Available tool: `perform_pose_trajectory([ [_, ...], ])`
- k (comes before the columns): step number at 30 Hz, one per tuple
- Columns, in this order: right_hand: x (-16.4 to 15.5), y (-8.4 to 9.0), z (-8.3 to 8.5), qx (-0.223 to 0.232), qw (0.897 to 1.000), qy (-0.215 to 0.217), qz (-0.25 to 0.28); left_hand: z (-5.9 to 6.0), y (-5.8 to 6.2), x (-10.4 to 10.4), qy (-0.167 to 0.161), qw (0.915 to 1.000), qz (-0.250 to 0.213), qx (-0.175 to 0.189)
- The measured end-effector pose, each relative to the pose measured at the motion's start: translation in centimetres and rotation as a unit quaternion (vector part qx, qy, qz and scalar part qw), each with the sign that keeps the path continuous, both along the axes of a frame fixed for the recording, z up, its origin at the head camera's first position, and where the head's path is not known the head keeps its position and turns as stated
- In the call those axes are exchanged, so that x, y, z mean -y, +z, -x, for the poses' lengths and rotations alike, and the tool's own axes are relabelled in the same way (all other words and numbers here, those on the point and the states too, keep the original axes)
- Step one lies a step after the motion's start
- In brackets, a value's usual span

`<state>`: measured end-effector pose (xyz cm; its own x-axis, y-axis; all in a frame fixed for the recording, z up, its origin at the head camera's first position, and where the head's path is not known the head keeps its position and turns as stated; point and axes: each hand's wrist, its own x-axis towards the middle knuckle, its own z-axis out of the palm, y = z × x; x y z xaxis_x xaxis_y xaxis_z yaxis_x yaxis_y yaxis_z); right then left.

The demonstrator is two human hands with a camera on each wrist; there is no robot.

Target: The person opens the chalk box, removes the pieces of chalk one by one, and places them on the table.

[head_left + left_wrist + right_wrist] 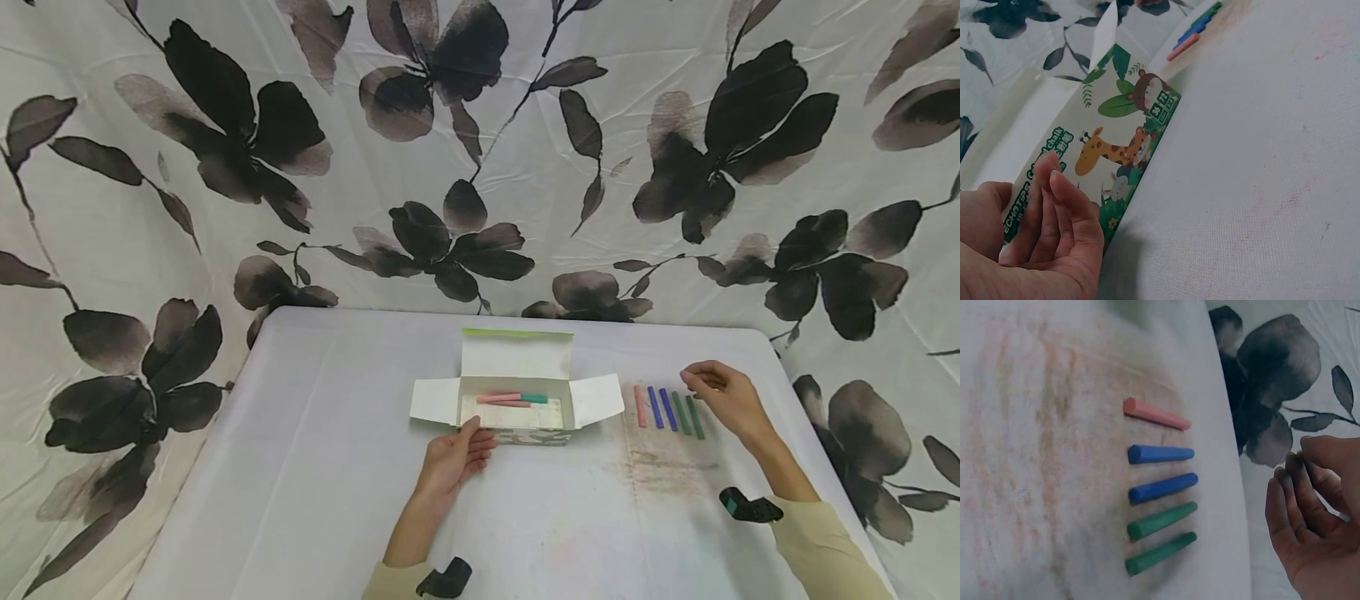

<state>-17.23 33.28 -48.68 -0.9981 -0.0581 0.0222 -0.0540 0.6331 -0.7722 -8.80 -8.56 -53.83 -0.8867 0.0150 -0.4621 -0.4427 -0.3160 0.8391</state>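
Lying in a row just right of the open box (517,392), the chalk sticks (667,408) looked light and brittle, best pinched mid-length, while the right hand (723,392) hovered with loosely curled, empty fingers (1297,500).
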Motion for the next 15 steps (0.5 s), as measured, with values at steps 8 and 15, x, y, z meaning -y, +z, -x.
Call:
perform_pose_trajectory([
  [8,1.8,1.8,0.6,-0.022,0.999,0.031,0.011,0.0,0.1,0.0,0.002,1.0,-0.005,0.004],
  [15,3.8,3.2,0.8,-0.012,0.998,0.054,0.029,0.0,0.1,-0.1,-0.001,1.0,-0.003,-0.001],
])
